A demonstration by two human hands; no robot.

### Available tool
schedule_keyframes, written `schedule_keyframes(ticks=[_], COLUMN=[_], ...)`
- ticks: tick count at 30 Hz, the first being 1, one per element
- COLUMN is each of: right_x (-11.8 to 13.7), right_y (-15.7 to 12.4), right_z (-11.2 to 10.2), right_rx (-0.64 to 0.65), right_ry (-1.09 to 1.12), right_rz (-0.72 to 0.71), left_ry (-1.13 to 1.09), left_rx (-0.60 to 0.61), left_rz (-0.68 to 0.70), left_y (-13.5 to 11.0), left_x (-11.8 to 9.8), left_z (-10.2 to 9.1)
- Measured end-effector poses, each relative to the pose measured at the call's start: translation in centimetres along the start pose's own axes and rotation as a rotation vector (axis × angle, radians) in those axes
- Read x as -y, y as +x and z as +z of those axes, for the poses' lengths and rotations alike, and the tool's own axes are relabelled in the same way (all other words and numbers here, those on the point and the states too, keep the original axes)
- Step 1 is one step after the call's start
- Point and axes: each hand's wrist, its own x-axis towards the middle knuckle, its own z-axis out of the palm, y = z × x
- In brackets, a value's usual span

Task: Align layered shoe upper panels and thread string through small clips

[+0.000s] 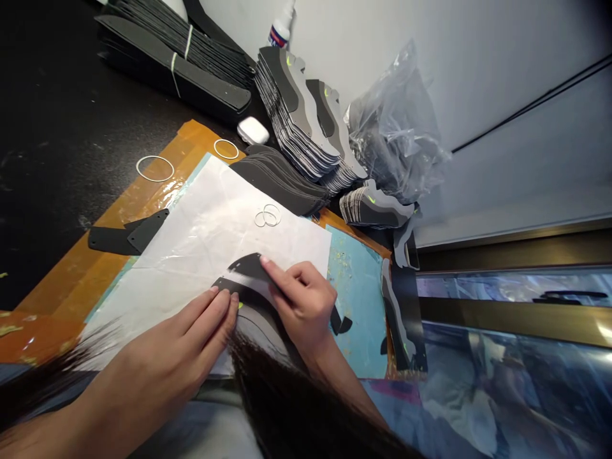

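Black workbench top (pixel 57 83), orange-taped board (pixel 83 296) on it, white plastic film sheet (pixel 205 229) laid over, giving a smooth working ground. Curved dark grey sneaker-panel cutout (pixel 248 271) lies on the film, near its lower edge. Left hand (pixel 176 338): fingers together, tips against the cutout. Right hand (pixel 301 299): fingers extended, pressing on top, seemingly pinning it flat; no closed grip. Nearby: stacked sneaker-panel cutouts (pixel 296 115), rubber bands (pixel 268 217).
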Motion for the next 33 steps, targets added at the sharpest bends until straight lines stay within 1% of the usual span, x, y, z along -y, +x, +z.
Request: schedule_keyframes(ticks=[2, 3, 5, 7, 9, 11, 15, 20, 24, 26, 29, 33], right_x=[0.1, 0.2, 0.4, 0.5, 0.5, 0.4, 0.3, 0.3, 0.3, 0.3, 0.4, 0.5], right_y=[-0.4, -0.6, -0.7, -0.6, -0.4, -0.2, -0.1, -0.3, -0.4, -0.4, -0.4, -0.6], right_z=[-0.1, -0.1, 0.0, 0.2, 0.3, 0.3, 0.2, 0.2, 0.1, 0.1, 0.1, 0.4], right_rx=[0.090, 0.110, 0.102, 0.068, 0.033, 0.014, 0.021, 0.035, 0.017, 0.008, 0.020, 0.016], right_ry=[-0.147, -0.204, -0.261, -0.265, -0.242, -0.208, -0.156, -0.160, -0.156, -0.155, -0.168, -0.213], right_rz=[-0.121, -0.159, -0.195, -0.213, -0.219, -0.211, -0.187, -0.161, -0.123, -0.128, -0.155, -0.173], left_ry=[-0.010, -0.018, -0.043, -0.072, -0.077, -0.053, 0.025, -0.007, -0.018, -0.023, 0.007, -0.041], left_rx=[0.006, 0.022, 0.082, 0.153, 0.182, 0.159, 0.143, 0.145, 0.122, 0.129, 0.179, 0.147], left_rz=[-0.022, -0.028, -0.033, -0.029, -0.026, -0.027, -0.052, -0.021, -0.014, -0.022, -0.032, -0.032], left_y=[-0.3, -0.5, -0.9, -1.3, -1.5, -1.5, -1.4, -1.1, -1.1, -1.3, -1.6, -2.0], left_x=[-0.2, -0.3, -0.5, -0.6, -0.7, -0.7, -0.8, -0.8, -0.7, -0.8, -0.9, -1.0], left_z=[0.2, 0.3, 0.6, 0.9, 1.0, 0.9, 0.8, 0.8, 0.7, 0.7, 0.9, 1.2])
